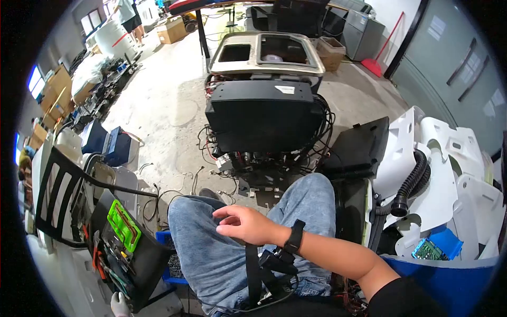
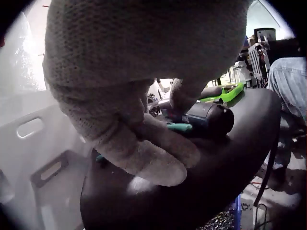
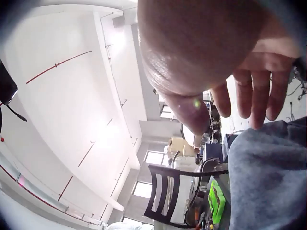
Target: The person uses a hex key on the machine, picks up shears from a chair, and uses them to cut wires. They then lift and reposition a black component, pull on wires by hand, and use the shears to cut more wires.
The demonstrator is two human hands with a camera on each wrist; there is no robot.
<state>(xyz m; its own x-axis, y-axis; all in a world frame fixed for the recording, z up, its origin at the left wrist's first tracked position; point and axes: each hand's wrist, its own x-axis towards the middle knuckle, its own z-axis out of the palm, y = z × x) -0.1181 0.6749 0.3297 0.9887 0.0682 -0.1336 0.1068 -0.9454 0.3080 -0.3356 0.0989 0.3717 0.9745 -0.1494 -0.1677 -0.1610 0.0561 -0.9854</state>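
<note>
My left hand [image 1: 119,305], in a knitted glove, is at the near end of a black chair seat [image 1: 150,264]. In the left wrist view its fingers [image 2: 156,165] extend low over the seat, thumb held apart. A teal tool handle [image 2: 180,127] shows just behind those fingers; part of it is hidden by them. Beyond it lies a dark cylindrical tool [image 2: 211,117]. Also on the seat are red-handled pliers [image 1: 96,253] and a bright green tray [image 1: 124,226]. My bare right hand [image 1: 245,224] hovers over my lap, fingers loosely extended, holding nothing.
A black boxy machine [image 1: 264,116] with loose cables stands ahead on the floor. White plastic shells and a ribbed black hose [image 1: 412,182] crowd the right, above a blue bin [image 1: 443,280]. A blue crate [image 1: 171,259] sits beside the seat. Someone stands far back left [image 1: 127,16].
</note>
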